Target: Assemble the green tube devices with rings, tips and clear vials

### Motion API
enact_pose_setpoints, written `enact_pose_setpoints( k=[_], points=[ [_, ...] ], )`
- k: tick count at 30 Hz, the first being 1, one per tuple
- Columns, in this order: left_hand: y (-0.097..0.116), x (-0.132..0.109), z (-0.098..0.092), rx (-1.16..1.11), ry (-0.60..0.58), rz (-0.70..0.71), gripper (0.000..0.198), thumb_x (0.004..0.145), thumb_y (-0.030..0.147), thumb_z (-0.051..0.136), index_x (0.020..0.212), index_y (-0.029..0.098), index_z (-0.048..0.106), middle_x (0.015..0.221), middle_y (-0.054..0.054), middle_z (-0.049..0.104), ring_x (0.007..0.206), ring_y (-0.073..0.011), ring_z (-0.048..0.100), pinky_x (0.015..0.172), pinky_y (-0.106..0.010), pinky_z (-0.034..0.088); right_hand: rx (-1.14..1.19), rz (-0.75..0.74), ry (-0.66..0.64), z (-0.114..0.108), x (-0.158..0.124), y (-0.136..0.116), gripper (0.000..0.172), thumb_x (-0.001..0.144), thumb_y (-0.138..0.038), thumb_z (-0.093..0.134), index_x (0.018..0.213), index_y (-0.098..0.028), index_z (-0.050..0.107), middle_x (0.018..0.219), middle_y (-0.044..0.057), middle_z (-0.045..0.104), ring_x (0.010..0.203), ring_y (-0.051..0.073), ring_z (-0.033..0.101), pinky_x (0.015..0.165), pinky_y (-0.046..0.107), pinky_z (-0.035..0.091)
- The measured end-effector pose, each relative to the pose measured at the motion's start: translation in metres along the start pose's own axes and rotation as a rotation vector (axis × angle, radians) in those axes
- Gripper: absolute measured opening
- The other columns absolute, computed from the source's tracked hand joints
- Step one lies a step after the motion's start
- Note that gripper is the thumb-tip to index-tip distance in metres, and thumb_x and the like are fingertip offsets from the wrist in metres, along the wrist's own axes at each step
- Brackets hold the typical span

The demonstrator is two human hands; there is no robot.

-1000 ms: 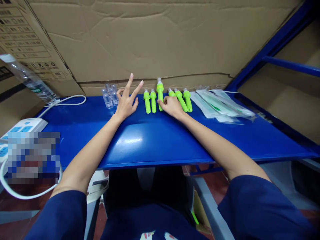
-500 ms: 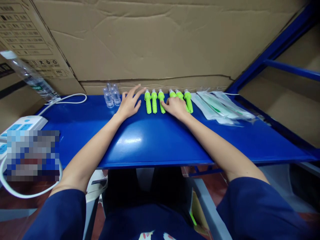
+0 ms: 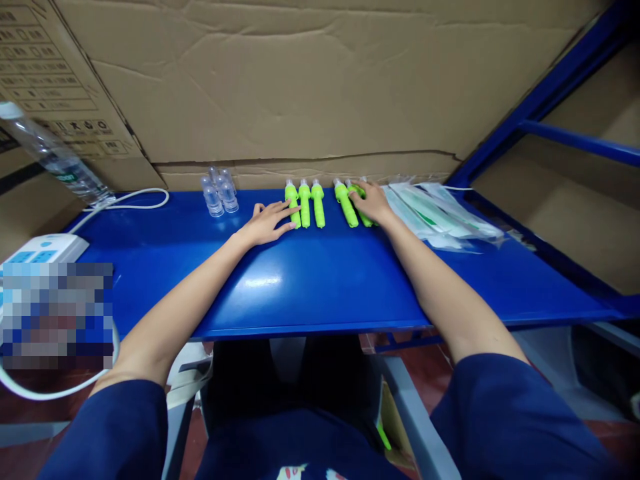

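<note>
Several lime-green pen-shaped devices with clear tips lie in two groups on the blue table [image 3: 300,287]. My left hand [image 3: 267,223] rests palm down, fingers spread, its fingertips over the leftmost device [image 3: 293,212] of the left group. Two more devices [image 3: 305,208] lie parallel beside it. My right hand [image 3: 373,202] is over the right group, with bent fingers and thumb round a green device [image 3: 367,219]. It partly covers the devices under it. The group's leftmost device [image 3: 347,207] lies tilted and uncovered.
Clear plastic vials [image 3: 220,193] stand together at the back left. Sealed clear packets [image 3: 440,217] with pale green contents lie at the right. A water bottle [image 3: 63,163], a white power strip [image 3: 55,250] and its cable are at the left. A cardboard wall [image 3: 300,87] backs the table.
My left hand has moved down and right, onto the leftmost green device. My right hand has shifted right, away from the left group, uncovering the right group's leftmost device.
</note>
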State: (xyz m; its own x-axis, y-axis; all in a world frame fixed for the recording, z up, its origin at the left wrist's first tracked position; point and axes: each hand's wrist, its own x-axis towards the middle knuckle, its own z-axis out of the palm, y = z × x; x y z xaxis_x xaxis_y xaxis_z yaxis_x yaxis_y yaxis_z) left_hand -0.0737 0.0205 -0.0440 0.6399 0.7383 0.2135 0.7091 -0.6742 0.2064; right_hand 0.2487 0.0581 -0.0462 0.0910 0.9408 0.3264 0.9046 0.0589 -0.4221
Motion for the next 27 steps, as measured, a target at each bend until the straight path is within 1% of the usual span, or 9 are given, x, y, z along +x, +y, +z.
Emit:
enact_pose_setpoints(
  k=[5,8,13,16,19,21,23,25,27],
  points=[
    [0.004,-0.001,-0.005,-0.009,-0.041,-0.026,0.057,0.108,0.049,0.043,0.161,0.031,0.043,0.172,-0.013,0.035,0.157,-0.0350,0.038,0.119,-0.056,0.033,0.024,-0.036,-0.078,0.006,-0.003,-0.015,0.053,0.100,-0.029,0.051,0.147,-0.011,0.064,0.152,0.019,0.059,0.156,0.035,0.039,0.128,0.051,0.028],
    [0.004,-0.002,-0.006,-0.014,-0.047,-0.032,0.057,0.108,0.049,0.044,0.162,0.031,0.043,0.172,-0.012,0.034,0.158,-0.0341,0.037,0.119,-0.054,0.032,0.022,-0.055,-0.098,0.010,-0.007,-0.024,0.053,0.101,-0.031,0.052,0.150,-0.013,0.062,0.158,0.019,0.053,0.158,0.037,0.036,0.129,0.053,0.027],
    [0.004,-0.002,-0.005,-0.016,-0.054,-0.031,0.056,0.108,0.047,0.044,0.162,0.031,0.043,0.173,-0.012,0.033,0.158,-0.0329,0.037,0.120,-0.054,0.031,-0.009,-0.013,-0.090,0.016,-0.013,-0.033,0.055,0.104,-0.035,0.049,0.154,-0.015,0.058,0.168,0.019,0.040,0.161,0.039,0.028,0.129,0.056,0.026],
    [0.004,-0.002,-0.005,-0.011,-0.059,-0.028,0.054,0.109,0.046,0.040,0.161,0.031,0.043,0.173,-0.012,0.033,0.158,-0.0323,0.037,0.119,-0.054,0.032,0.004,-0.008,-0.070,0.015,-0.013,-0.034,0.056,0.106,-0.034,0.042,0.157,-0.012,0.053,0.166,0.019,0.043,0.160,0.036,0.030,0.130,0.054,0.026],
    [0.004,-0.003,-0.008,0.010,-0.042,-0.030,0.053,0.109,0.045,0.039,0.160,0.031,0.046,0.172,-0.011,0.035,0.158,-0.0327,0.037,0.119,-0.056,0.031,0.020,0.023,-0.030,0.012,-0.011,-0.033,0.055,0.105,-0.024,0.037,0.155,-0.005,0.050,0.161,0.022,0.049,0.156,0.032,0.038,0.128,0.047,0.031],
    [0.004,-0.004,-0.012,0.039,0.018,-0.033,0.051,0.109,0.044,0.040,0.158,0.030,0.049,0.172,-0.010,0.038,0.157,-0.0332,0.038,0.121,-0.058,0.029,-0.005,0.055,-0.014,0.009,-0.010,-0.032,0.056,0.100,-0.014,0.038,0.153,-0.001,0.049,0.156,0.025,0.052,0.150,0.032,0.045,0.124,0.045,0.037],
    [0.004,-0.005,-0.019,0.081,0.129,-0.069,0.050,0.107,0.039,0.041,0.155,0.029,0.052,0.171,-0.010,0.038,0.158,-0.0343,0.036,0.123,-0.061,0.026,-0.048,0.085,-0.025,0.006,-0.010,-0.029,0.059,0.094,-0.008,0.040,0.151,0.001,0.049,0.151,0.027,0.055,0.143,0.034,0.052,0.119,0.045,0.042],
    [0.003,-0.007,-0.027,0.124,0.261,-0.174,0.052,0.105,0.032,0.042,0.155,0.027,0.051,0.173,-0.012,0.035,0.160,-0.0363,0.030,0.124,-0.064,0.022,-0.084,0.102,-0.041,0.003,-0.010,-0.027,0.058,0.092,-0.007,0.042,0.149,0.000,0.052,0.147,0.027,0.058,0.137,0.035,0.056,0.116,0.046,0.044],
    [0.001,-0.010,-0.037,0.155,0.383,-0.334,0.059,0.100,0.027,0.047,0.159,0.025,0.044,0.175,-0.013,0.030,0.163,-0.0383,0.024,0.126,-0.067,0.019,-0.102,0.110,-0.046,0.001,-0.011,-0.026,0.056,0.091,-0.007,0.043,0.146,-0.003,0.055,0.145,0.026,0.059,0.134,0.035,0.058,0.114,0.046,0.046]
  ],
)
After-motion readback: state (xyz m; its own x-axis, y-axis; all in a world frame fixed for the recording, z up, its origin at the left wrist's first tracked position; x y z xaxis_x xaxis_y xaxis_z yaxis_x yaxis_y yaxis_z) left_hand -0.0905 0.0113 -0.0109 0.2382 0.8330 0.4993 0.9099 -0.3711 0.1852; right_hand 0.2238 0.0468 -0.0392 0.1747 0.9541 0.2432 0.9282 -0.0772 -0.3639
